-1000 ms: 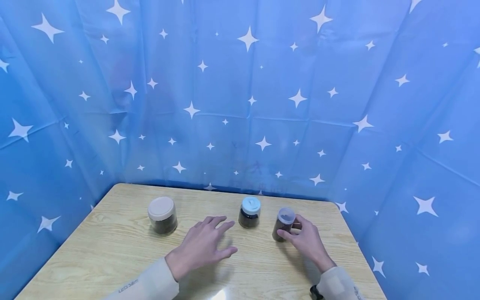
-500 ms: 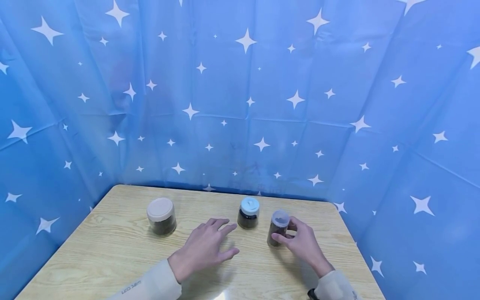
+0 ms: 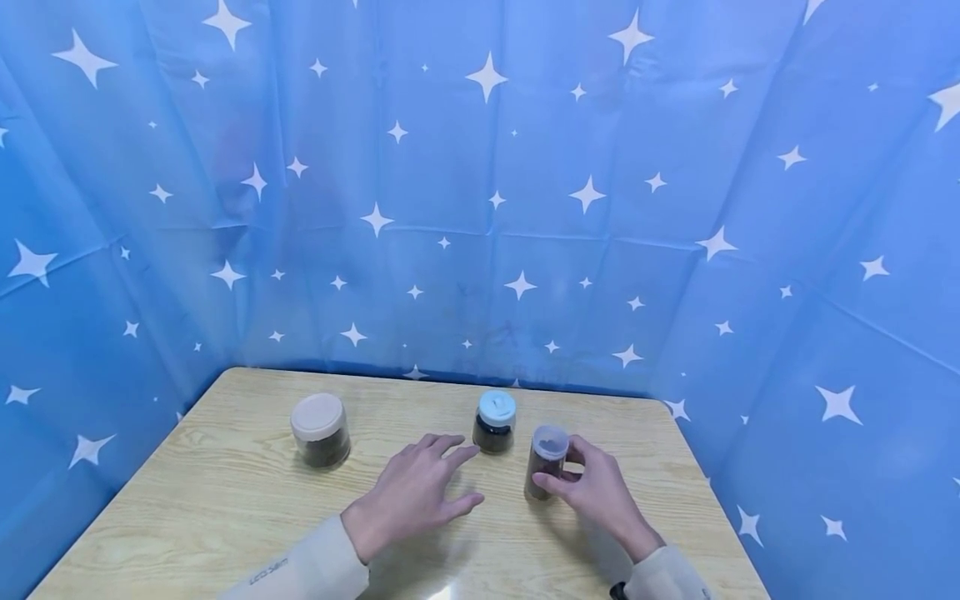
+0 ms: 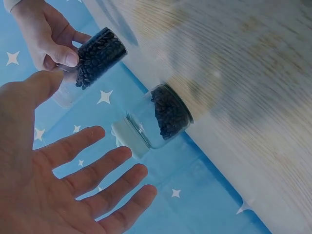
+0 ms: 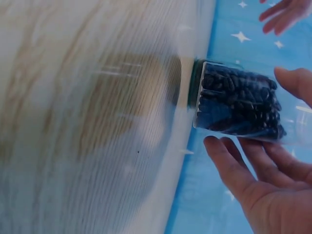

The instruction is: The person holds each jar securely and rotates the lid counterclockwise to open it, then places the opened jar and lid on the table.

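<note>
My right hand grips a tall clear jar with a translucent lid, thumb on one side and fingers on the other. Dark beans show through its wall in the right wrist view, where the jar has its base close over the table. My left hand hovers palm down with spread fingers, holding nothing. Just beyond its fingertips stands a short glass jar with a light blue lid. Dark beans fill part of this short jar in the left wrist view.
A wider jar with a pale pink lid and dark contents stands at the left of the wooden table. Behind the table's far edge hangs a blue curtain with white stars.
My right hand has carried the tall jar leftward and slightly nearer to me, closer to the blue-lidded jar. The left hand has drifted slightly right; the other two jars stay put.
</note>
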Demonstrator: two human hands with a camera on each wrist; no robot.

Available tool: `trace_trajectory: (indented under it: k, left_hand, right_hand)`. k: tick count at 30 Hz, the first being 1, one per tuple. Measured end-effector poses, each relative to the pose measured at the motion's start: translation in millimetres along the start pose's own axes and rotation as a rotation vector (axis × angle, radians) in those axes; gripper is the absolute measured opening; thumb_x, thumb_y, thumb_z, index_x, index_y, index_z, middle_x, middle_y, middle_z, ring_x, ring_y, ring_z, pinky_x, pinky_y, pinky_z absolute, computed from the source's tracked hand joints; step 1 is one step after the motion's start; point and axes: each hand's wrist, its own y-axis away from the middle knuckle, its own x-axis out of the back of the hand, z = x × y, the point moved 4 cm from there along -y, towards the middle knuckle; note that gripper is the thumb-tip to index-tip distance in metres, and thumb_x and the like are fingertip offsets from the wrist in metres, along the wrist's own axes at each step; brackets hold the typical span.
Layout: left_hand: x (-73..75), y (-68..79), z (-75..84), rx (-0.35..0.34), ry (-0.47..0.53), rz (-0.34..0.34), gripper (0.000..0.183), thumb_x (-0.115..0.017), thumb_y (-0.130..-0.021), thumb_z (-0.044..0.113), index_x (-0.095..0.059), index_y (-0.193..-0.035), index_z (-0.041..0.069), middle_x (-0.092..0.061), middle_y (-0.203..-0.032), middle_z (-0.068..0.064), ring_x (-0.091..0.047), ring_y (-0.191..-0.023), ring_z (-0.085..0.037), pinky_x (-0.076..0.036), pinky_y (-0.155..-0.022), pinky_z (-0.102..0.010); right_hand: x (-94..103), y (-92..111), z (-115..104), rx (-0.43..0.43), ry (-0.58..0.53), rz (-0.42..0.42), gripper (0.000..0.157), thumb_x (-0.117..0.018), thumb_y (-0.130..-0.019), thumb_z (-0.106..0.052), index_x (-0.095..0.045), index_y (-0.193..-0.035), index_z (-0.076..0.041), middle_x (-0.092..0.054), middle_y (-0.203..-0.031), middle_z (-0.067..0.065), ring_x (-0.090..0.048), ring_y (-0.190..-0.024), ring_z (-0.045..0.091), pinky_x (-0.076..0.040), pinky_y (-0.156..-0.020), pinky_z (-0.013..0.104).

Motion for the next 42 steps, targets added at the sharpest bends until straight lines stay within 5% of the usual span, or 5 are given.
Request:
trace_trajectory:
  k: [26, 42]
  left_hand:
    - [2.6, -10.0, 13.1, 0.0, 0.134, -0.002, 0.065, -0.082, -0.107, 0.057, -0.072, -0.158, 0.018, -0.076, -0.155, -0.01, -0.075, -0.14, -0.03, -0.071, -0.105, -0.05]
    - [9.6, -9.7, 17.5, -0.098, 0.183, 0.051, 0.068, -0.084, -0.106, 0.057, -0.071, -0.159, 0.016, -0.077, -0.154, -0.007, -0.077, -0.135, -0.023, -0.071, -0.105, -0.043]
  right_hand:
    - [-16.2, 14, -24, 0.138, 0.063, -0.099, 0.05, -0.104, -0.088, -0.023, -0.076, -0.128, -0.014, -0.082, -0.126, 0.004, -0.081, -0.128, 0.031, -0.072, -0.101, 0.04]
    - [-25.0, 21, -39, 0.257, 0.081, -0.183, 0.048, -0.102, -0.09, -0.027, -0.076, -0.129, -0.023, -0.082, -0.125, -0.005, -0.079, -0.122, 0.02, -0.073, -0.101, 0.045]
